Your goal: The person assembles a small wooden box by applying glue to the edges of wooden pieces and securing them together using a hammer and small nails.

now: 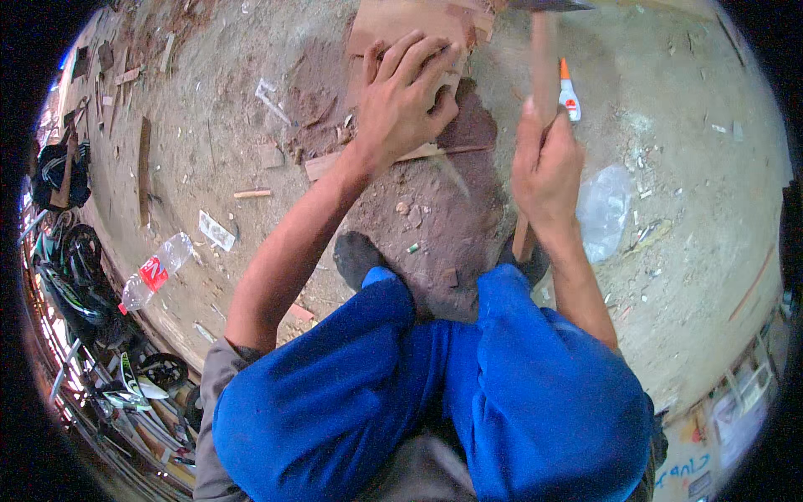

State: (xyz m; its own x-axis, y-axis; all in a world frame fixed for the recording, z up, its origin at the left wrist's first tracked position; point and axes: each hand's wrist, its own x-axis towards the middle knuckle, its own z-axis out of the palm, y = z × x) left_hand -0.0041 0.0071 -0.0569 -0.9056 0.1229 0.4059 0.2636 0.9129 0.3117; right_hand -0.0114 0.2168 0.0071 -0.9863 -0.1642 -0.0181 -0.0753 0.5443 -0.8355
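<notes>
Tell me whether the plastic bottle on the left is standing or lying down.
Lying down. The clear plastic bottle rests on its side on the dirt ground, its length running diagonally, well apart from both hands.

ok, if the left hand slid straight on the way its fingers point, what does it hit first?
The left hand already rests on the wooden board; it would probably just slide further along it.

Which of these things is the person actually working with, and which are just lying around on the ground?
In use: left hand pressing the wooden board; right hand gripping the hammer handle.

Lying about: glue bottle, plastic bottle, clear plastic bag, wood strip.
</notes>
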